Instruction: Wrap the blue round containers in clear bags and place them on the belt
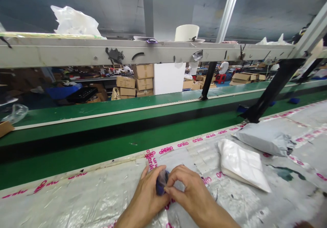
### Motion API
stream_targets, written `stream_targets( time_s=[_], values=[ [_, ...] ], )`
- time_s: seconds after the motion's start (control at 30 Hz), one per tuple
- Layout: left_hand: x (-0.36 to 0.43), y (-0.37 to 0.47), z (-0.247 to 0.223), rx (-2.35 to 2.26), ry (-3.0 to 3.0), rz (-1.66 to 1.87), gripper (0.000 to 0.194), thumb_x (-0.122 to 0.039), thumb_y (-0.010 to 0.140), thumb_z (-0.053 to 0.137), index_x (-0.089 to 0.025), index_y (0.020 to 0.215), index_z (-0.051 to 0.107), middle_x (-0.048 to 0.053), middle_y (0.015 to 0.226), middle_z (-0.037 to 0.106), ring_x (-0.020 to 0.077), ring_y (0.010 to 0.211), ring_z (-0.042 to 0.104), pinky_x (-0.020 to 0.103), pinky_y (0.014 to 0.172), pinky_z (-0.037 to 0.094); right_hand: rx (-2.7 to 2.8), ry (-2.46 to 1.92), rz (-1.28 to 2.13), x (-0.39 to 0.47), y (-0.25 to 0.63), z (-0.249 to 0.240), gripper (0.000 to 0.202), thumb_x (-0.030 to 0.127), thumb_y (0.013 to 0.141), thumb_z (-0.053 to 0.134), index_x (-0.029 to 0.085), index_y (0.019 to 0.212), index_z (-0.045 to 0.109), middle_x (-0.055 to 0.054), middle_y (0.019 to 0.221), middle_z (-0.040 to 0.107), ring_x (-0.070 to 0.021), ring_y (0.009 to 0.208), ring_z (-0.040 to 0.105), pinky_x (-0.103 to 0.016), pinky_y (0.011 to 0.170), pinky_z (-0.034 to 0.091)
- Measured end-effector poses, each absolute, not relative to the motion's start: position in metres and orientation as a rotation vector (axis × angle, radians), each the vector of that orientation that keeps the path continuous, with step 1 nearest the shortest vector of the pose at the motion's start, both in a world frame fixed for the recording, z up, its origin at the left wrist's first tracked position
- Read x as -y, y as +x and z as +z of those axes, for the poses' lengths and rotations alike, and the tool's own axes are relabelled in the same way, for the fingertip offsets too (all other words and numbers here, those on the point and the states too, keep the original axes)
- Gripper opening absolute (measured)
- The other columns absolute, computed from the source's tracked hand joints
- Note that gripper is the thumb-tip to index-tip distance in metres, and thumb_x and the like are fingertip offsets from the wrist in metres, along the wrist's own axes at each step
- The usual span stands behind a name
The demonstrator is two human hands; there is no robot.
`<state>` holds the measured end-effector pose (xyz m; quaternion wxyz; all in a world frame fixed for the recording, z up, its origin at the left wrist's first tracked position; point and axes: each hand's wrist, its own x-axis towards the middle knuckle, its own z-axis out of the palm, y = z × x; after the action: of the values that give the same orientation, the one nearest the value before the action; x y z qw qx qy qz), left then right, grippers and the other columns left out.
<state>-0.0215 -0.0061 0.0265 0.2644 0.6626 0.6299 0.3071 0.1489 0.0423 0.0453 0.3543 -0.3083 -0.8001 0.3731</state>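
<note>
A small dark blue item, with what looks like clear plastic around it, is between my two hands low in the middle of the view. My left hand is wrapped round its left side, with the thumb below it. On the other side, my right hand pinches the item's near right edge between thumb and forefinger. The fingers hide most of it, so its exact kind cannot be made out. Both hands are just over the plastic-covered table, which has pink-lettered tape on it.
To the right lie a stack of clear plastic bags and a grey plastic package. Beyond the table edge runs a green conveyor belt with small blue items. A black-wrapped post and an overhead beam stand across it.
</note>
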Motion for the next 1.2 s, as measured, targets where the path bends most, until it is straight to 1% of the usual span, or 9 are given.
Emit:
stream_targets(
  time_s=[0.2, 0.3, 0.37, 0.5, 0.67, 0.8, 0.9, 1.07, 1.2],
  values=[
    [0.006, -0.018, 0.023, -1.737, 1.794, 0.864, 0.062, -0.011, 0.071, 0.061, -0.023, 0.132, 0.057, 0.007, 0.129, 0.065, 0.0294, 0.13, 0.054, 0.061, 0.123, 0.026, 1.789, -0.769, 0.801, -0.045, 0.176, 0.064, 0.004, 0.027, 0.095, 0.067, 0.025, 0.092, 0.064, -0.001, 0.098, 0.066, -0.0204, 0.094, 0.064, -0.03, 0.084, 0.051],
    [0.007, -0.02, 0.019, -1.734, 1.726, 0.875, 0.066, -0.014, 0.074, 0.061, -0.022, 0.139, 0.053, 0.01, 0.141, 0.059, 0.0312, 0.136, 0.049, 0.06, 0.122, 0.029, 2.1, -0.821, 0.695, -0.043, 0.18, 0.062, 0.051, 0.038, 0.086, 0.079, 0.025, 0.13, 0.057, -0.01, 0.131, 0.06, -0.0302, 0.118, 0.059, -0.043, 0.098, 0.051],
    [0.008, -0.021, 0.013, -1.72, 1.682, 0.88, 0.077, -0.015, 0.074, 0.061, -0.02, 0.149, 0.043, 0.012, 0.152, 0.049, 0.0316, 0.142, 0.043, 0.057, 0.122, 0.03, 2.335, -0.907, 0.653, -0.041, 0.174, 0.055, 0.074, 0.036, 0.076, 0.087, 0.024, 0.14, 0.052, -0.013, 0.137, 0.057, -0.0359, 0.119, 0.059, -0.049, 0.096, 0.052],
    [0.005, -0.019, 0.002, -1.695, 1.75, 0.908, 0.087, -0.012, 0.074, 0.058, -0.021, 0.155, 0.031, 0.011, 0.154, 0.047, 0.0283, 0.142, 0.044, 0.052, 0.121, 0.034, 2.416, -1.037, 0.659, -0.042, 0.155, 0.041, 0.022, 0.015, 0.093, 0.061, 0.021, 0.112, 0.069, -0.007, 0.102, 0.067, -0.0256, 0.089, 0.067, -0.039, 0.08, 0.054],
    [0.003, -0.011, 0.008, -1.657, 1.525, 1.071, 0.081, -0.024, 0.077, 0.065, -0.022, 0.151, 0.033, 0.012, 0.14, 0.057, 0.0271, 0.12, 0.063, 0.046, 0.106, 0.048, 1.985, -0.908, 1.135, -0.048, 0.153, 0.043, 0.013, 0.016, 0.091, 0.058, 0.02, 0.089, 0.07, -0.001, 0.084, 0.068, -0.0167, 0.076, 0.063, -0.026, 0.07, 0.047],
    [0.005, -0.011, 0.019, -1.289, 1.242, 1.153, 0.098, -0.032, 0.063, 0.084, -0.025, 0.148, 0.035, 0.01, 0.147, 0.052, 0.0272, 0.129, 0.057, 0.037, 0.111, 0.043, 1.627, -0.779, 1.585, -0.046, 0.16, 0.049, 0.014, 0.03, 0.089, 0.064, 0.016, 0.087, 0.067, 0.001, 0.074, 0.063, -0.0128, 0.065, 0.056, -0.022, 0.059, 0.042],
    [0.006, -0.011, 0.023, -1.171, 1.23, 1.086, 0.079, -0.044, 0.07, 0.08, -0.021, 0.137, 0.048, 0.01, 0.135, 0.062, 0.0284, 0.124, 0.061, 0.038, 0.109, 0.044, 1.541, -0.732, 1.685, -0.045, 0.164, 0.05, 0.021, 0.036, 0.087, 0.068, 0.015, 0.086, 0.066, 0.001, 0.073, 0.062, -0.0122, 0.065, 0.055, -0.021, 0.06, 0.043],
    [0.008, 0.005, 0.028, -1.622, 1.486, 1.075, 0.04, -0.032, 0.075, 0.069, -0.02, 0.112, 0.061, 0.008, 0.108, 0.072, 0.0272, 0.101, 0.067, 0.041, 0.096, 0.051, 1.206, -0.768, 1.666, -0.047, 0.184, 0.06, 0.024, 0.036, 0.084, 0.075, 0.017, 0.092, 0.063, 0.0, 0.071, 0.066, -0.0149, 0.064, 0.063, -0.025, 0.062, 0.053],
    [0.011, 0.015, 0.038, -1.642, 1.491, 1.11, 0.038, -0.03, 0.072, 0.068, -0.021, 0.108, 0.064, 0.007, 0.109, 0.072, 0.0268, 0.1, 0.067, 0.039, 0.094, 0.052, 1.265, -0.747, 1.404, -0.038, 0.218, 0.064, 0.031, 0.039, 0.089, 0.074, 0.022, 0.113, 0.063, -0.007, 0.104, 0.069, -0.0191, 0.081, 0.069, -0.031, 0.072, 0.06]
  ],
)
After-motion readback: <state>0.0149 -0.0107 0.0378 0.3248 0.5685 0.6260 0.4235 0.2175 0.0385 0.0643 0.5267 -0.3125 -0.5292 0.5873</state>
